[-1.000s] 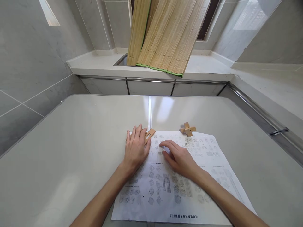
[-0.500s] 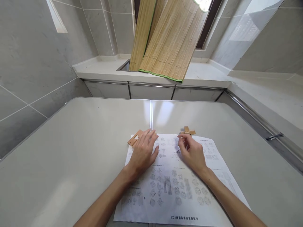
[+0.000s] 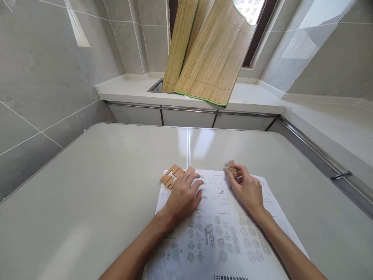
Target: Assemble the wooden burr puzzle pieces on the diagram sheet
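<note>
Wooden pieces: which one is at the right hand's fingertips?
The chunky cluster of blocks, by the far edge of the printed sheet, at the right hand; the other wooden pieces are flat and lie by the left hand.

White paper (image 3: 210, 268) bears grey diagrams (image 3: 191, 245); the wooden blocks (image 3: 231, 163) are tan.

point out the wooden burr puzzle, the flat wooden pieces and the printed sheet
Wooden burr puzzle (image 3: 233, 171): head view, on its near block.
Flat wooden pieces (image 3: 165, 179): head view, on the left part, beside the cut-out.
Printed sheet (image 3: 210, 213): head view, on paper near its middle.
</note>
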A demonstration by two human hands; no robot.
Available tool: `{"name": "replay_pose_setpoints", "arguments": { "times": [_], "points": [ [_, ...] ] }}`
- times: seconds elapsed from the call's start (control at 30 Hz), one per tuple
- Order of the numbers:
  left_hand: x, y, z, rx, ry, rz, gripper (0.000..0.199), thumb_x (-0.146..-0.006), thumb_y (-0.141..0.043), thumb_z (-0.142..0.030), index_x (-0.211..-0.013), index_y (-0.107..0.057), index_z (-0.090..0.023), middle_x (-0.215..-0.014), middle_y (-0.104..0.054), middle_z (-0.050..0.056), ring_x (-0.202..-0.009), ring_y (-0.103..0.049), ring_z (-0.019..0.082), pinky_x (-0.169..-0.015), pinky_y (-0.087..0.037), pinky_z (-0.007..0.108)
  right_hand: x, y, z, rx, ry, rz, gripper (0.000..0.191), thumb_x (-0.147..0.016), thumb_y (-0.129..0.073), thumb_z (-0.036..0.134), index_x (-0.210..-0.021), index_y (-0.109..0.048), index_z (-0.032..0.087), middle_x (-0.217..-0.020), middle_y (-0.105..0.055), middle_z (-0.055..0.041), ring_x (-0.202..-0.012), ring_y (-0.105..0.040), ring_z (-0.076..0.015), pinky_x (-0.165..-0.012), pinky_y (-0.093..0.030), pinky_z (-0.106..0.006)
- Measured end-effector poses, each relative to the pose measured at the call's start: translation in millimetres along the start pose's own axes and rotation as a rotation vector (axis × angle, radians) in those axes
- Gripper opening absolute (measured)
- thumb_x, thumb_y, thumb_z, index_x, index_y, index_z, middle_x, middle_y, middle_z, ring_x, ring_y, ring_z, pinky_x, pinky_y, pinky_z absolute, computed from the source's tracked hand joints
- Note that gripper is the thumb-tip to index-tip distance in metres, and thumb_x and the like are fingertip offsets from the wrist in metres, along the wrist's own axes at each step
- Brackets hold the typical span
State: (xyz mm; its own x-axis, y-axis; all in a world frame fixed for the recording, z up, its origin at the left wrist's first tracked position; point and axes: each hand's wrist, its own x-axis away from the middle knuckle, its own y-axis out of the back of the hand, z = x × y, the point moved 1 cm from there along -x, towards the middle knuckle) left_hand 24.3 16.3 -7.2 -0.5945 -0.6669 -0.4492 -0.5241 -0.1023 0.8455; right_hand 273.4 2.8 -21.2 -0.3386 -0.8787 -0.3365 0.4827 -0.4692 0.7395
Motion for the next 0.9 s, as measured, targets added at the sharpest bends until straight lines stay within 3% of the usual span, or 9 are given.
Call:
{"name": "replay_pose_setpoints", "arguments": {
  "times": [0.13,0.3,0.5,0.63,0.77,0.9],
  "points": [
    [-1,0.0,1,0.049,0.038,0.0,0.016,-0.099,-0.056,-0.017,-0.112,-0.065,-0.021,-0.122,-0.07,0.01,-0.118,-0.064,0.03,-0.098,-0.054,0.048,3,2,5,-0.215,-0.011,0.041,0.03,-0.097,-0.063,0.053,-0.107,-0.069,0.025,-0.068,-0.066,0.0027,-0.054,-0.059,-0.0176,-0.058,-0.047,-0.029],
    [-4,5.0,-2,0.247,0.126,-0.05,0.013,-0.1,-0.06,-0.024,-0.112,-0.064,-0.022,-0.115,-0.072,0.009,-0.11,-0.067,0.027,-0.098,-0.054,0.046,15,0,17,-0.524,-0.042,0.182,0.033,-0.101,-0.059,0.055,-0.105,-0.068,0.023,-0.065,-0.059,0.0033,-0.052,-0.051,-0.015,-0.051,-0.041,-0.028],
    [-6,9.3,-7,0.6,0.326,-0.027,0.038,-0.097,-0.068,-0.041,-0.128,-0.058,-0.021,-0.118,-0.072,0.011,-0.11,-0.068,0.027,-0.098,-0.055,0.044,26,0,33,-0.835,-0.013,0.43,0.028,-0.106,-0.055,0.051,-0.117,-0.056,0.025,-0.075,-0.06,0.0048,-0.048,-0.047,-0.0106,-0.05,-0.04,-0.026],
    [-8,10.8,-8,0.778,0.413,0.044,0.057,-0.097,-0.068,-0.049,-0.142,-0.051,-0.018,-0.124,-0.071,0.013,-0.111,-0.069,0.027,-0.098,-0.055,0.043,31,-2,37,-0.857,0.004,0.527,0.03,-0.106,-0.054,0.051,-0.122,-0.048,0.026,-0.081,-0.064,0.0036,-0.049,-0.049,-0.0105,-0.051,-0.041,-0.026],
    [-11,15.8,-9,0.833,0.416,0.106,0.055,-0.094,-0.07,-0.048,-0.139,-0.058,-0.019,-0.121,-0.074,0.01,-0.108,-0.07,0.026,-0.097,-0.056,0.04,35,-2,40,-0.815,0.037,0.592,0.028,-0.107,-0.053,0.049,-0.121,-0.047,0.026,-0.061,-0.057,0.0082,-0.051,-0.053,-0.0143,-0.058,-0.044,-0.028],
    [-13,20.3,-11,0.831,0.406,0.077,0.054,-0.09,-0.076,-0.047,-0.135,-0.062,-0.02,-0.13,-0.072,0.009,-0.118,-0.068,0.028,-0.102,-0.054,0.039,35,1,43,-0.766,0.079,0.642,0.03,-0.106,-0.055,0.049,-0.121,-0.052,0.024,-0.061,-0.064,0.005,-0.056,-0.06,-0.0171,-0.066,-0.047,-0.032]
  ]
}}
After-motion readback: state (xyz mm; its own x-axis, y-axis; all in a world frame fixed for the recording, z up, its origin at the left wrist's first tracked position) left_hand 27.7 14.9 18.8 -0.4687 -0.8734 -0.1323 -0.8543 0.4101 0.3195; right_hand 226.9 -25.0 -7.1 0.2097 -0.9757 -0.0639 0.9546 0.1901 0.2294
